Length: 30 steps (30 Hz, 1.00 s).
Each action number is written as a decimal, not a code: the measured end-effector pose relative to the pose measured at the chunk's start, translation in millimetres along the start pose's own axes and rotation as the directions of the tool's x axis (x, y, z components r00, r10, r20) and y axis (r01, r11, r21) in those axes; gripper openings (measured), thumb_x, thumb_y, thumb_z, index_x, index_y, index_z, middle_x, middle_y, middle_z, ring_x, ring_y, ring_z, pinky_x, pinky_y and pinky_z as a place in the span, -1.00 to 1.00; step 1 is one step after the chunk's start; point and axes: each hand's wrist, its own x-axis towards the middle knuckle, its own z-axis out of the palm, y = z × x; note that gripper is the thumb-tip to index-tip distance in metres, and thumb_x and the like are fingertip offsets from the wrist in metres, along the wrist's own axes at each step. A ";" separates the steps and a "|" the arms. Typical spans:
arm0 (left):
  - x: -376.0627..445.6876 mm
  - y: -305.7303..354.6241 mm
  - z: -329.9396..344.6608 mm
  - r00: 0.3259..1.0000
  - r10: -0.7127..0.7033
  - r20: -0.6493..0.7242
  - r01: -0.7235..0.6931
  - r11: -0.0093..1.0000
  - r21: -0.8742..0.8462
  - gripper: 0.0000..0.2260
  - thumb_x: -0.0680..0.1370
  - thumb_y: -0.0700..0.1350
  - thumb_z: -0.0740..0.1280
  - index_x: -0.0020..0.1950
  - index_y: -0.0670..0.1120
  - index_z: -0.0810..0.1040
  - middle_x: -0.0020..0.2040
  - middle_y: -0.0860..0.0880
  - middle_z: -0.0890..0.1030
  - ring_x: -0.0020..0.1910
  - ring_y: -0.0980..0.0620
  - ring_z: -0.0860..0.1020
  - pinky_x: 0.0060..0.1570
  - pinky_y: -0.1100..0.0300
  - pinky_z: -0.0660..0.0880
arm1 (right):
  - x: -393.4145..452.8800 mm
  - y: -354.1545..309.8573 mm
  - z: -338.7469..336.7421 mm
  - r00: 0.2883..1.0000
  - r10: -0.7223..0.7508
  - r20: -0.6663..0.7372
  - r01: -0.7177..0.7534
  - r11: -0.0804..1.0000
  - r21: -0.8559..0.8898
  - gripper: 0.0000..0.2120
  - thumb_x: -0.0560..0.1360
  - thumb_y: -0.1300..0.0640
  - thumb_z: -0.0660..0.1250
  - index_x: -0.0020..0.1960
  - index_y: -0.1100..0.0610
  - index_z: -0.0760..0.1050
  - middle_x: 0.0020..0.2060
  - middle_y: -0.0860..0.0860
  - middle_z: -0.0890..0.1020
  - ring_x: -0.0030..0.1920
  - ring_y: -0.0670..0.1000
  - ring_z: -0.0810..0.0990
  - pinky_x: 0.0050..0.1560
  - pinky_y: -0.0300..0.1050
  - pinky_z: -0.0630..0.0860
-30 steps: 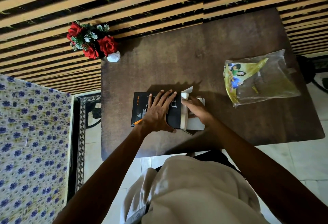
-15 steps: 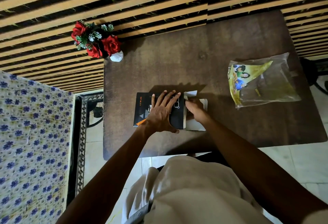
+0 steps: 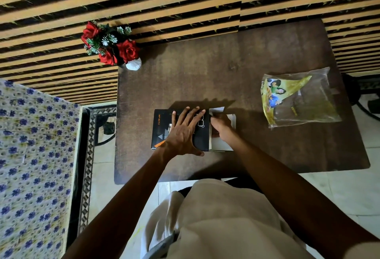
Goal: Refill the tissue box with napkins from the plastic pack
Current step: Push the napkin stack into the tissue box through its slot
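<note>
On the dark brown bench (image 3: 236, 69), near its front edge, the black tissue box (image 3: 162, 129) lies flat with the word INFINITY along its left side. The left hand (image 3: 185, 133) presses down on top of it, palm flat, fingers spread wide and gripping nothing. Right at the box's right end, the right hand (image 3: 221, 126) works at the open end flaps, fingers curled in against the white napkins (image 3: 223, 144) that show there; whether it pinches a napkin or a flap, I cannot tell. One pale flap (image 3: 217, 110) sticks up just beyond the knuckles. Well off to the right sits the plastic pack (image 3: 298, 98), clear with a yellow-green printed panel, lying flat and apart from both hands. At the far left corner stands a white vase of red roses (image 3: 111, 47).
</note>
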 end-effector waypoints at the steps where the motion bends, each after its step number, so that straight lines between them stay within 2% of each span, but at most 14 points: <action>1: 0.1 -0.4 0.5 1.000 -0.003 0.001 0.003 1.000 -0.003 0.28 0.09 0.43 0.50 0.59 0.05 -0.14 0.60 -0.01 -0.01 0.58 -0.10 -0.13 0.47 -0.32 -0.20 | 4.8 0.4 1.1 1.000 -0.002 -0.004 0.002 1.000 -0.020 -0.87 0.54 -0.03 0.27 -0.10 0.00 0.52 0.06 0.12 0.66 0.05 0.16 0.64 0.11 0.16 0.60; 6: 1.2 -3.0 3.4 1.000 -0.017 -0.013 0.016 1.000 -0.008 0.29 0.07 0.46 0.47 0.59 0.03 -0.13 0.60 0.00 0.00 0.58 -0.09 -0.13 0.47 -0.32 -0.19 | -6.9 -7.9 -4.5 0.998 0.002 0.062 0.000 1.000 -0.027 -0.76 0.53 0.02 0.30 0.13 0.12 0.55 0.11 0.12 0.64 0.09 0.13 0.62 0.13 0.09 0.60; 8: 1.8 -4.3 4.3 1.000 -0.014 -0.025 0.014 1.000 -0.009 0.30 0.07 0.47 0.47 0.59 0.03 -0.13 0.60 0.01 0.00 0.58 -0.08 -0.14 0.47 -0.32 -0.20 | -18.4 -7.0 -13.8 0.996 -0.045 0.077 0.049 0.997 -0.051 -0.89 0.50 0.13 0.37 0.02 0.08 0.54 0.02 0.11 0.65 0.01 0.10 0.64 0.04 0.04 0.64; 10: 1.7 -5.5 5.3 0.999 -0.004 -0.037 0.003 1.000 -0.017 0.29 0.08 0.47 0.46 0.59 0.01 -0.11 0.60 0.00 0.00 0.58 -0.08 -0.13 0.47 -0.31 -0.21 | -28.0 -0.2 -27.1 0.986 -0.029 0.164 0.039 0.998 -0.053 -0.79 0.43 0.20 0.46 -0.06 0.01 0.46 -0.04 0.09 0.63 -0.04 0.09 0.64 0.01 0.01 0.64; 12: 1.6 -6.8 6.9 0.999 0.004 -0.052 -0.006 1.000 -0.030 0.28 0.08 0.48 0.45 0.60 -0.01 -0.08 0.60 -0.01 0.02 0.58 -0.08 -0.12 0.47 -0.32 -0.21 | -35.4 7.0 -38.2 0.961 0.018 0.276 -0.002 0.998 -0.056 -0.71 0.41 0.22 0.50 0.01 0.04 0.44 -0.01 0.12 0.64 -0.04 0.10 0.65 0.03 0.02 0.64; 14: 1.9 -7.2 8.1 0.998 0.007 -0.061 -0.009 0.999 -0.032 0.28 0.07 0.49 0.44 0.59 -0.01 -0.06 0.60 0.00 0.02 0.58 -0.08 -0.12 0.47 -0.31 -0.22 | -40.6 12.9 -39.6 0.941 0.043 0.336 -0.002 0.993 -0.121 -0.66 0.42 0.22 0.49 0.11 0.07 0.45 0.00 0.10 0.63 -0.08 0.05 0.65 -0.11 -0.06 0.65; 16: 1.9 -8.1 9.8 0.998 0.012 -0.059 -0.014 0.999 -0.036 0.28 0.07 0.49 0.44 0.59 -0.01 -0.06 0.60 0.00 0.02 0.58 -0.08 -0.12 0.47 -0.32 -0.21 | -42.8 17.7 -33.8 0.950 0.015 0.312 0.051 0.978 -0.203 -0.59 0.41 0.18 0.51 0.18 0.09 0.44 0.02 0.05 0.60 -0.08 0.00 0.62 -0.28 -0.19 0.59; 19: 1.7 -8.6 11.0 0.998 0.021 -0.065 -0.024 0.999 -0.032 0.28 0.07 0.49 0.44 0.59 -0.02 -0.05 0.60 -0.01 0.02 0.58 -0.08 -0.11 0.47 -0.33 -0.19 | -40.2 22.3 -29.7 0.959 -0.076 0.273 0.152 0.951 -0.269 -0.54 0.38 0.14 0.54 0.19 0.10 0.43 0.06 0.04 0.57 -0.03 0.02 0.60 -0.38 -0.23 0.55; 21: 1.4 -8.7 11.0 0.997 0.023 -0.068 -0.025 0.999 -0.031 0.28 0.07 0.49 0.44 0.59 -0.02 -0.04 0.60 -0.01 0.02 0.58 -0.08 -0.11 0.47 -0.33 -0.19 | -37.4 21.7 -32.6 0.957 -0.056 0.285 0.157 0.924 -0.347 -0.58 0.39 0.10 0.53 0.16 0.09 0.43 -0.02 0.01 0.57 -0.08 0.00 0.61 -0.40 -0.24 0.54; 23: 1.2 -8.6 11.0 0.997 0.025 -0.070 -0.027 0.999 -0.027 0.27 0.07 0.49 0.44 0.59 -0.02 -0.04 0.60 0.00 0.02 0.58 -0.08 -0.11 0.47 -0.33 -0.19 | -34.4 20.6 -34.6 0.944 0.026 0.328 0.108 0.917 -0.383 -0.69 0.44 0.09 0.48 0.12 0.09 0.47 -0.09 0.03 0.62 -0.11 -0.01 0.63 -0.29 -0.21 0.58; 26: 2.3 -10.0 12.5 0.998 0.020 -0.065 -0.022 0.999 -0.023 0.27 0.07 0.52 0.41 0.59 -0.01 -0.05 0.60 0.00 0.02 0.58 -0.07 -0.11 0.47 -0.34 -0.18 | -28.9 21.2 -32.9 0.919 0.111 0.377 0.043 0.925 -0.378 -0.74 0.49 0.12 0.42 0.16 0.14 0.52 -0.02 0.11 0.67 -0.02 0.05 0.66 -0.24 -0.21 0.57; 28: 3.0 -10.4 13.5 0.998 0.016 -0.063 -0.018 1.000 -0.024 0.27 0.07 0.53 0.40 0.59 -0.01 -0.06 0.60 0.00 0.02 0.58 -0.07 -0.12 0.47 -0.34 -0.19 | -25.4 23.1 -29.7 0.919 0.119 0.376 0.027 0.932 -0.361 -0.78 0.50 0.15 0.41 0.12 0.15 0.52 0.03 0.14 0.67 0.02 0.08 0.66 -0.24 -0.21 0.57; 30: 3.7 -10.8 13.7 0.998 0.016 -0.060 -0.018 0.999 -0.028 0.28 0.07 0.52 0.41 0.59 -0.01 -0.06 0.60 0.00 0.01 0.58 -0.07 -0.12 0.47 -0.33 -0.21 | -23.5 25.2 -26.3 0.928 0.084 0.362 0.051 0.937 -0.346 -0.87 0.50 0.17 0.41 0.02 0.13 0.52 -0.03 0.13 0.66 -0.08 0.04 0.66 -0.20 -0.19 0.58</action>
